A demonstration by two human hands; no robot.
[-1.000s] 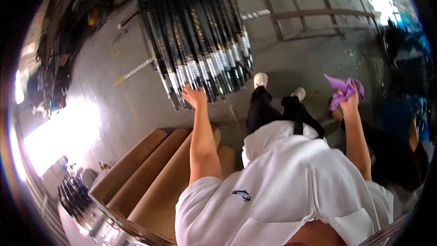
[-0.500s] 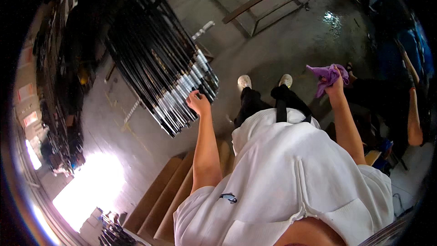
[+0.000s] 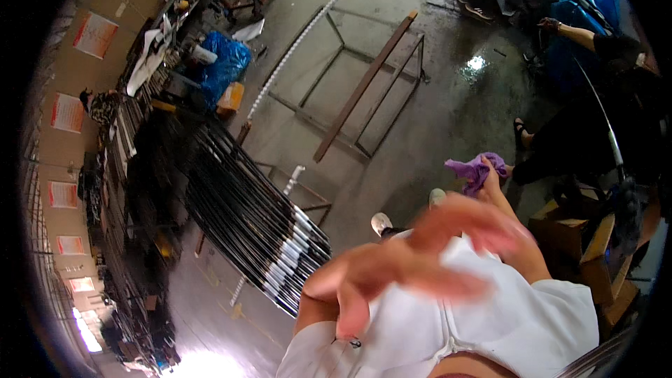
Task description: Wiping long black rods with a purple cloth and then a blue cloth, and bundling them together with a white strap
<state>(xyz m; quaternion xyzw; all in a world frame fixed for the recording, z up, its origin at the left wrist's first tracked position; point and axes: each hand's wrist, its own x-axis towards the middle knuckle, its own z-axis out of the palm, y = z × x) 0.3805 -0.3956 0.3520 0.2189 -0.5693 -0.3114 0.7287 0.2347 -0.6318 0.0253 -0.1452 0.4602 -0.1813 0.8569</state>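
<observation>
My left hand [image 3: 413,259] is raised close in front of my chest, blurred by motion. Its fingers look spread, with nothing visible between them. A crumpled purple cloth [image 3: 467,170] is gripped in my right hand [image 3: 492,182], held out to the right at the end of a bent arm. To the left lies a row of long black rods [image 3: 234,196], side by side, with white and silvery sections toward their near ends. My left forearm partly covers the area beside those ends.
Beyond the rods stands a metal frame with a brown bar [image 3: 367,87] on top. A blue plastic bag [image 3: 224,66] sits at the far left. Cardboard boxes [image 3: 598,252] stand at the right. Another person's hand [image 3: 551,24] reaches in at the upper right.
My left hand has come away from the rod ends and up in front of my chest. The right hand keeps its grip on the cloth. The view has shifted, showing more of the far floor.
</observation>
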